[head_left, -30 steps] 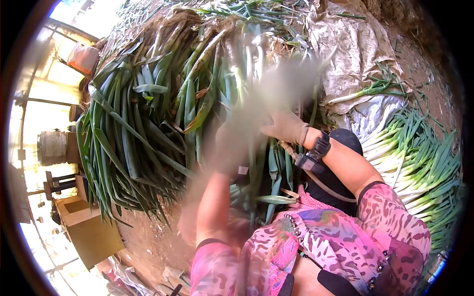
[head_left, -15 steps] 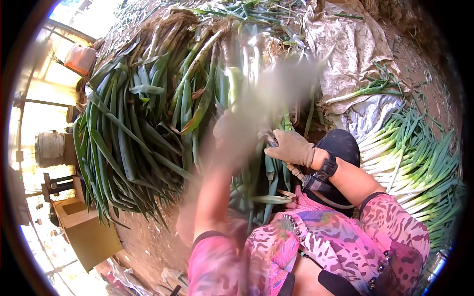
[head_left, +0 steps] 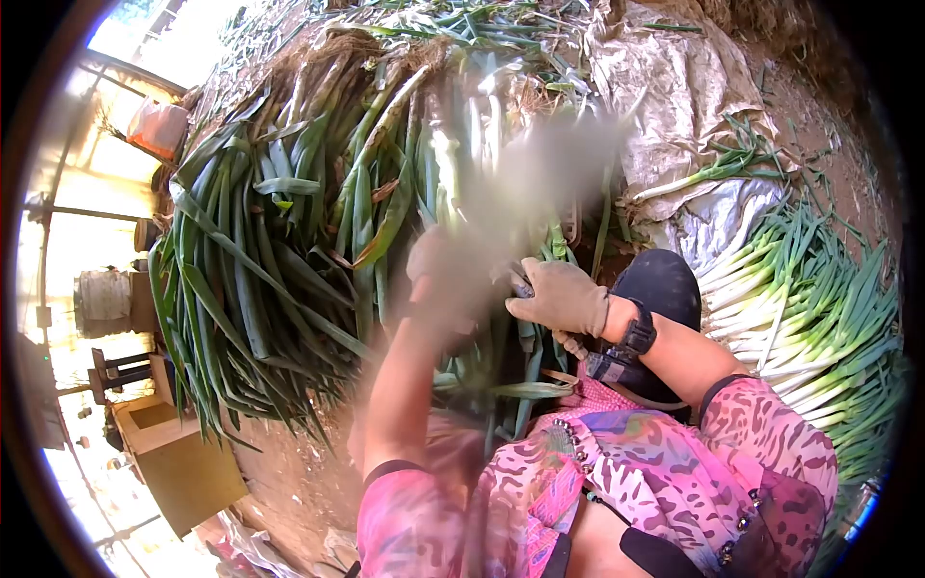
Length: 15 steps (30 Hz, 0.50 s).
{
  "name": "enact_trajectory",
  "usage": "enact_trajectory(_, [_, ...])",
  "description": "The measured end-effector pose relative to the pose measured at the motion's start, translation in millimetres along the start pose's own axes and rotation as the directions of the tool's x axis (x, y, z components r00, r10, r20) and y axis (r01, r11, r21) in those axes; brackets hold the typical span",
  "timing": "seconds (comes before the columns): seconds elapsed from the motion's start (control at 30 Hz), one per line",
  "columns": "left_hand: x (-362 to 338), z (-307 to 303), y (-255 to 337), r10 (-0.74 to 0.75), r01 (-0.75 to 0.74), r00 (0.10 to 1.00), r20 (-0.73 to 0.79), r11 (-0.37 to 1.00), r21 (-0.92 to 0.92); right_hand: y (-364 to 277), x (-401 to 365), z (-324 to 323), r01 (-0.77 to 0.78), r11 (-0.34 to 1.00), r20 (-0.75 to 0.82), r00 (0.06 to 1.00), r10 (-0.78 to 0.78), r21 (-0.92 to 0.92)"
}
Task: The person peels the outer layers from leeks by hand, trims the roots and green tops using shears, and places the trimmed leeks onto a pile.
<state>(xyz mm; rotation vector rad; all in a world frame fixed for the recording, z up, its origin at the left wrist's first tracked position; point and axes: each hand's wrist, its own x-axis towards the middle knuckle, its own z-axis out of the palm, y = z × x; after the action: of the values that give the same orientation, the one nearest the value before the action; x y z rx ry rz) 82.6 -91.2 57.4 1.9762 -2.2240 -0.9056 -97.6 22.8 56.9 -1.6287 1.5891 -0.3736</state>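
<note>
Brown earth floor (head_left: 279, 482) lies near left, beside our unwashed-looking heap of long green onions (head_left: 251, 250); pale-stemmed onions (head_left: 800, 308) fan out at the right. We reach our left forearm far and slightly right, but a blur hides whether the left hand's (head_left: 438, 265) fingers are apart or together. Our gloved right hand (head_left: 564, 297) angles leftward, fingers curled together around a grey fitting (head_left: 521, 285).

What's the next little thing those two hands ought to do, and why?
Probably ease the pale stalk by the left hand toward the grey tool in the right hand. The two hands are close, and the left pile has roots and withered leaves, while the right pile shows clean white stems. Blur hides the left hand's grip.
</note>
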Motion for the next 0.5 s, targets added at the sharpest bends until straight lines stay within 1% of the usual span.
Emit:
enact_trajectory(0.03, [-17.6,-8.3,18.5,0.028,-0.028,1.000,0.012,0.999,0.032,0.7,3.9,2.8,-0.002,1.000,-0.019,1.000,0.002,-0.013])
enact_trajectory(0.07, [-34.3,-18.3,30.4,0.048,-0.048,0.999,0.010,0.999,-0.020,-1.2,10.0,2.3,-0.044,0.998,-0.014,0.999,0.043,-0.051])
enact_trajectory(0.13, [-50.9,-26.3,41.4,0.054,-0.052,0.998,0.011,0.988,-0.143,-1.0,28.0,0.5,-0.027,1.000,-0.054,0.998,0.027,-0.009])
enact_trajectory(0.17, [-50.1,-18.2,35.8,0.021,-0.021,1.000,-0.005,0.992,-0.127,1.9,40.0,1.4,-0.018,1.000,-0.072,0.997,0.019,0.014])
enact_trajectory(0.2, [-49.3,-10.2,30.3,-0.012,0.010,1.000,-0.021,0.994,-0.111,18.9,65.6,18.1,0.060,0.997,-0.129,0.990,-0.064,-0.040])
enact_trajectory(0.23, [-31.8,14.7,8.0,-0.075,0.075,0.997,-0.011,0.997,-0.022,13.9,75.3,10.8,0.002,1.000,-0.086,0.996,-0.004,-0.020])
enact_trajectory(0.27, [-23.2,26.7,-5.2,-0.140,0.140,0.990,-0.008,0.988,0.068,1.4,81.5,1.0,-0.054,0.999,-0.040,0.998,0.053,-0.002])
enact_trajectory(0.37, [-34.4,25.5,-5.0,-0.152,0.149,0.987,0.049,0.986,0.073,-41.6,99.4,-36.4,-0.223,0.974,0.106,0.970,0.217,0.042])
enact_trajectory(0.4, [-51.3,2.7,14.0,-0.036,0.039,0.999,0.026,0.992,-0.122,-46.4,110.3,-45.2,-0.239,0.970,0.117,0.965,0.234,0.037])
enact_trajectory(0.43, [-68.2,-20.0,33.0,0.081,-0.076,0.997,0.003,0.948,-0.309,-44.1,117.4,-45.9,-0.242,0.970,0.107,0.966,0.237,0.030])
enact_trajectory(0.5, [-67.9,-18.0,28.0,0.102,-0.112,0.994,-0.049,0.941,-0.320,-37.1,127.5,-42.7,-0.216,0.976,0.072,0.974,0.215,0.017])
